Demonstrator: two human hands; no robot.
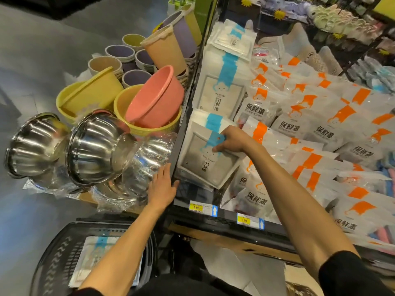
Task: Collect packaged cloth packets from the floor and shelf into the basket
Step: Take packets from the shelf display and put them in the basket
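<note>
My right hand (pixel 232 139) grips the top edge of a white cloth packet (pixel 208 161) with a blue stripe, at the left end of the shelf (pixel 224 216). Under it lies more of the same stack. Two further stacks of blue-striped packets (pixel 222 82) stand behind it. My left hand (pixel 163 185) rests open against the shelf's black side post, fingers straight. At the bottom left, the black basket (pixel 55 261) on the floor holds blue-striped packets (pixel 92 253), partly hidden by my left forearm.
Orange-striped white packets (pixel 310 129) fill the shelf to the right. Steel bowls (pixel 96 146) in plastic wrap sit left of the post, with pink (pixel 156 97) and yellow plastic basins (pixel 89 97) and bins behind. Yellow price tags (pixel 196 207) line the shelf front.
</note>
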